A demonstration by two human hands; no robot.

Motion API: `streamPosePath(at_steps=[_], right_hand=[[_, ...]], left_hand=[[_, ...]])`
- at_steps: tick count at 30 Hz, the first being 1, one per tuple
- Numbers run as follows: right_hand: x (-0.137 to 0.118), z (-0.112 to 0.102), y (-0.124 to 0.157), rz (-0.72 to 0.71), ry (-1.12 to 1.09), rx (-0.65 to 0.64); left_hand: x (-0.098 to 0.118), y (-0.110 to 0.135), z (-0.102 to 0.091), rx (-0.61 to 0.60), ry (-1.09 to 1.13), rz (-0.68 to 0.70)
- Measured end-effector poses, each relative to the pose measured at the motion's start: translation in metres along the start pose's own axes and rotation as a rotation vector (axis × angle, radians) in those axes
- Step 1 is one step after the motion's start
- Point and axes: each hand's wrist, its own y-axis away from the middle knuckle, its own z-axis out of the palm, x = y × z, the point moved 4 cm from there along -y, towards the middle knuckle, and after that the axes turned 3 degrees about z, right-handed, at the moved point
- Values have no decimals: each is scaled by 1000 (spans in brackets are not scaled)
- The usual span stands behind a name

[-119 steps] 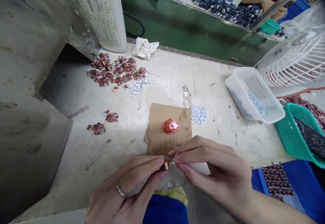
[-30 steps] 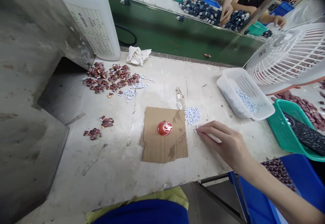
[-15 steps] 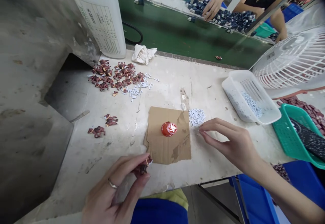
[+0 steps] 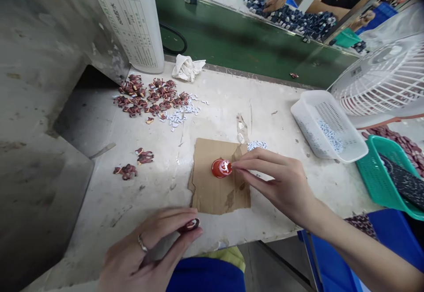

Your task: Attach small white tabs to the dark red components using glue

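On the cardboard scrap (image 4: 215,190), right hand (image 4: 281,183) reaching in, fingertips (image 4: 236,164) pinched at the red cap (image 4: 221,168), seemingly dabbing a tiny white piece, too small to confirm. Near the bench edge, left hand (image 4: 149,252) pinching a small brown figure (image 4: 191,225) between thumb and fingers. Dabbing step, by the look; next calls for bringing both hands together precisely. Beyond, more brown figures (image 4: 149,97) and white bits (image 4: 256,145).

A white jug (image 4: 132,18) stands far left, with a crumpled rag (image 4: 187,68) beside it. A fan (image 4: 384,80) sits far right above a white basket (image 4: 326,126) and a green basket (image 4: 387,175).
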Motion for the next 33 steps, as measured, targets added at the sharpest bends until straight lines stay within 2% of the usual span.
streamPosePath(at_steps=[5, 9, 16, 20, 25, 33], right_hand=[[-2, 0, 2, 2, 34, -19], [-3, 1, 2, -4, 43, -8], [-1, -2, 5, 25, 37, 20], [-15, -2, 11, 80, -116, 81], [-37, 11, 20, 100, -355, 76], [-42, 21, 22, 95, -454, 58]], left_hand=[[-5, 0, 3, -16, -11, -70], [-2, -4, 5, -20, 35, -43], [4, -9, 5, 28, -92, -56], [11, -11, 11, 40, -39, -1], [19, -12, 14, 11, -42, 32], [23, -14, 15, 22, -56, 34]])
